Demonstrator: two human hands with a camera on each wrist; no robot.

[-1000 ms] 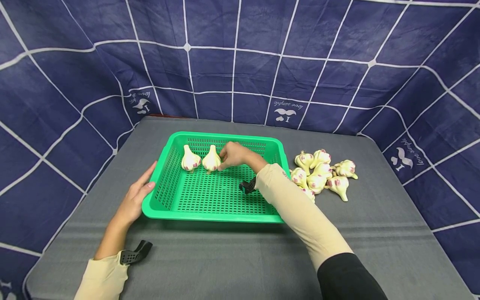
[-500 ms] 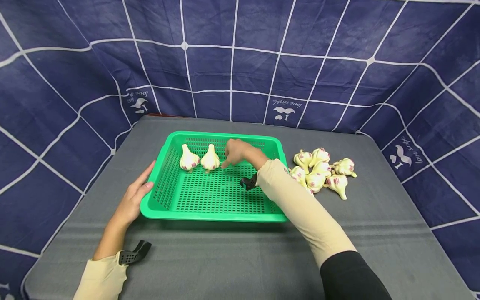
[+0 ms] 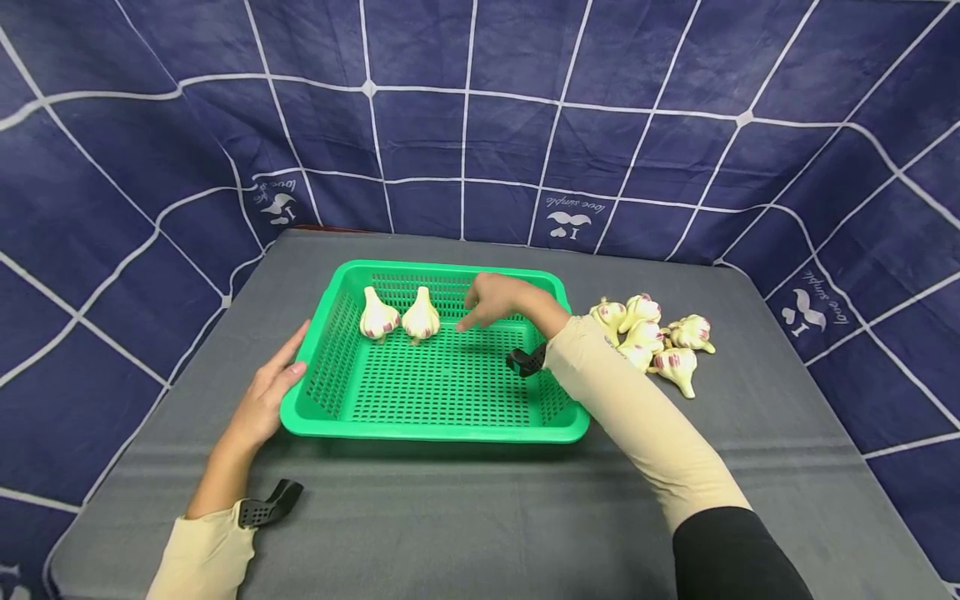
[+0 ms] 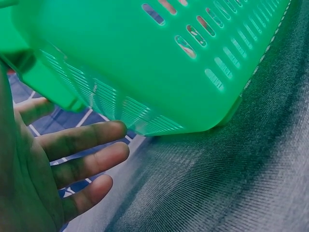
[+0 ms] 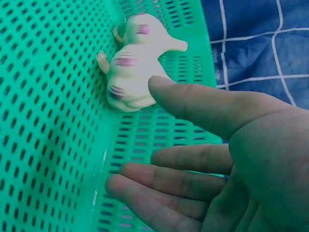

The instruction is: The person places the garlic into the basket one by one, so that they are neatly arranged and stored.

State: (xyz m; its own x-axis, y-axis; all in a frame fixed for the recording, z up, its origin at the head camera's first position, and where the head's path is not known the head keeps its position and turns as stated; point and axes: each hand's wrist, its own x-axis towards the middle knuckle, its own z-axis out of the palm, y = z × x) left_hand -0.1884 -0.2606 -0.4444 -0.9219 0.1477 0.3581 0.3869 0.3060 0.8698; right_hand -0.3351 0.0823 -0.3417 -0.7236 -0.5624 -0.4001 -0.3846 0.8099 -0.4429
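The second garlic bulb (image 3: 422,317) sits in the basket just beside the first garlic bulb (image 3: 379,318), near the far wall, both with stems pointing away from me and root tufts toward me. A second ago my right hand (image 3: 491,300) had its fingers at that second bulb; now it has drawn off to the right, bulb and hand apart, and the bulb has stayed put. I judge that placement finished and this hand free. Its thumb and fingers stand spread around nothing.

The bulbs are plump, cream-white and smooth, flushed with purple-pink streaks, each tapering to a stubby neck. About them the green basket (image 3: 435,432) looks like moulded plastic: a rounded oblong, broad smooth rim, floor and walls pierced with rows of slots. My left hand (image 3: 266,400) rests at its left end as before, thumb at the rim, fingers straight and apart; how hard they press I can't tell.

Right of the basket, the loose garlic pile (image 3: 641,312) lies partly behind my cream sleeve (image 3: 637,417). The worktop (image 3: 412,517) wears a ribbed, dull grey cloth; beyond hangs a creased navy curtain (image 3: 525,142) crossed by white lines.
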